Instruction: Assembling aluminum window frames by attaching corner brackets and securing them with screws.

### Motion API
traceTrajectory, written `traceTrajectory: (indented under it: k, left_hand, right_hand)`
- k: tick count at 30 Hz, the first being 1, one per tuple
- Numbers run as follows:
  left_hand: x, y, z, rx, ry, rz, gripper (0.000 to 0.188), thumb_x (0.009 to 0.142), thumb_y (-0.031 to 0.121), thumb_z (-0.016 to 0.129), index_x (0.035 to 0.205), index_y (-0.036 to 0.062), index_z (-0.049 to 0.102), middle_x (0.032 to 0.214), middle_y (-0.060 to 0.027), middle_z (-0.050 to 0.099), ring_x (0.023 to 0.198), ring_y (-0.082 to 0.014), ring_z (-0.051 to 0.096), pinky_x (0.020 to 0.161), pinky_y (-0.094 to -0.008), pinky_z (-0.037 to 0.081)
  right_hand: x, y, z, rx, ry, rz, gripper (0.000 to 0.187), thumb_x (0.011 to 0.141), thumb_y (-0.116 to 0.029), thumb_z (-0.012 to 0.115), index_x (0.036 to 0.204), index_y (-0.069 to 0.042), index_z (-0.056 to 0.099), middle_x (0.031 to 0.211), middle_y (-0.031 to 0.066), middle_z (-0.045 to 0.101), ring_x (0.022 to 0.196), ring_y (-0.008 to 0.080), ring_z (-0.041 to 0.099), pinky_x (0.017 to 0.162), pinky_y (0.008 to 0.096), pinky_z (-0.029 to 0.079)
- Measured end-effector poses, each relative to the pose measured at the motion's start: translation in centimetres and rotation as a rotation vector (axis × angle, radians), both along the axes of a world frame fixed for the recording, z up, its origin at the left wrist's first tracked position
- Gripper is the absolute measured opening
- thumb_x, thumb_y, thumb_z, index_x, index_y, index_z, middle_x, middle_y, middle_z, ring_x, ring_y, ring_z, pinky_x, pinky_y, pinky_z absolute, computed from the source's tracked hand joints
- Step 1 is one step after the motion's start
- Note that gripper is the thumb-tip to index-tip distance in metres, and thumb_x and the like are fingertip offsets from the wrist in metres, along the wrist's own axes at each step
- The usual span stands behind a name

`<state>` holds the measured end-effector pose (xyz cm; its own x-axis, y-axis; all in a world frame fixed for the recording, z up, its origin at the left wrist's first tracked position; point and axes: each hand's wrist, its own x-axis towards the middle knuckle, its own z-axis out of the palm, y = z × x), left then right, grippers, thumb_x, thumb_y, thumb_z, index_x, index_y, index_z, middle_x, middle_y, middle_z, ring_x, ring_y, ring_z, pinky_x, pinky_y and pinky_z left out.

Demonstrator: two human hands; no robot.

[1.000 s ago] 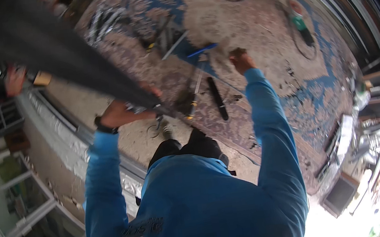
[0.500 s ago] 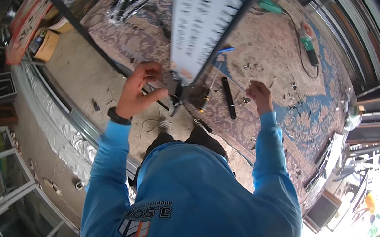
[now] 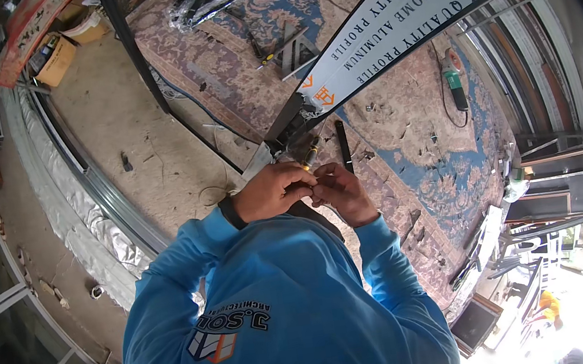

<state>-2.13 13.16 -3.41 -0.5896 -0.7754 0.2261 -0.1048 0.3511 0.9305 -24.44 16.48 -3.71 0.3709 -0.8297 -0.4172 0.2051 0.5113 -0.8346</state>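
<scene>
Looking down through the head view, two hands are seen brought together just above the blue-sleeved chest. The left hand is curled over, its fingers clenched around a small yellowish part that is barely visible; what exactly is pinched cannot be told. The right hand is pressed against the left, its fingertips bent inward onto the same spot, so both are closed rather than released.

Directly ahead of the fingers, almost touching them, the near end of a long aluminium profile in white printed wrap is found. Its long axis runs away from the hands toward the upper right of the picture, rising off the floor. The dark unwrapped end is judged to be equally near both hands, with the left a shade closer.

One wrapped profile is counted, and one dark bare bar running up the left side. On the patterned carpet one short black strip lies just beside the right hand, one green power tool with its cable lies well apart to the right, and one plastic-bagged bundle of black parts lies far up. One cardboard box stands at upper left.
</scene>
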Motion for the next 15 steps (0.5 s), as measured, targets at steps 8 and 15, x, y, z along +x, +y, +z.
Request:
traceTrajectory:
  k: [8,15]
  left_hand:
    - [-1.2,0.1,-1.6,0.007,0.014,0.095,0.013,0.084,0.008,0.072,0.095,0.0026,0.069,0.091,-0.0132,0.07,0.083,-0.0277,0.069,0.071,-0.0346,0.054]
    - [-1.1,1.0,-2.8,0.059,0.105,0.124,0.016,0.084,0.011,0.073,0.098,0.0036,0.068,0.091,-0.0129,0.07,0.082,-0.0273,0.069,0.071,-0.0347,0.054]
  right_hand:
    - [-0.4,0.3,-0.2,-0.019,0.119,-0.023,0.028,0.092,-0.007,0.063,0.118,0.003,0.055,0.1,0.0101,0.066,0.085,0.0153,0.065,0.076,0.0305,0.055]
    - [-0.9,0.1,-0.6,0.007,0.168,-0.049,0.026,0.092,-0.006,0.063,0.117,0.0,0.057,0.093,0.0057,0.066,0.081,0.0121,0.063,0.076,0.0288,0.054]
